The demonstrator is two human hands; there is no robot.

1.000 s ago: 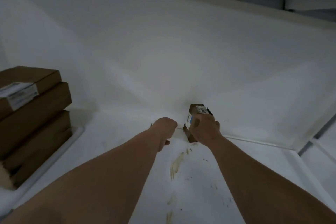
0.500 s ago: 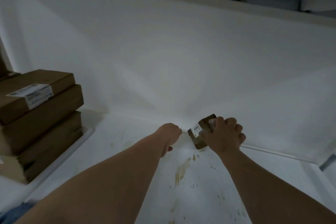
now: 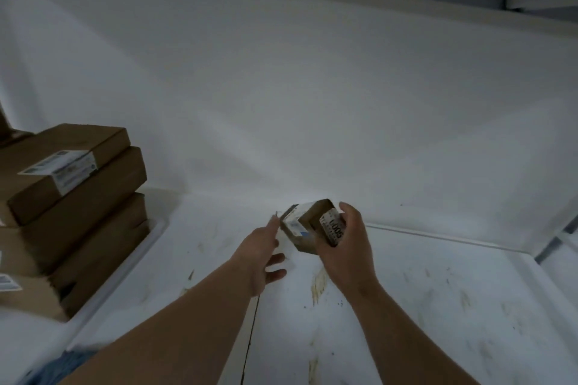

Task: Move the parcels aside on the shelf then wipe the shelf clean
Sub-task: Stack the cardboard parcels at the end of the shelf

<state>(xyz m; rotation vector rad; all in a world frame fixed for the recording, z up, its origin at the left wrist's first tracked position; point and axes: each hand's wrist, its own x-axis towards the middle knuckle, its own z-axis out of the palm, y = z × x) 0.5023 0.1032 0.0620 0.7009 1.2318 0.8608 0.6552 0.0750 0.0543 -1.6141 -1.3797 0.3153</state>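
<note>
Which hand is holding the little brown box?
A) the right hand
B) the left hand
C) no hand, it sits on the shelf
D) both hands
A: the right hand has its fingers curled round the small cardboard box, while the left hand is open beside it and does not grip it.

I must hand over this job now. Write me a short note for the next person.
Right hand grips the small parcel, raised above the shelf.
Left hand is open beside it, holding nothing.
Stacked parcels sit at the left.
Done: parcel picked up.
Left: set it aside, then wipe; a brown smear and specks remain. No cloth is in view.
</note>
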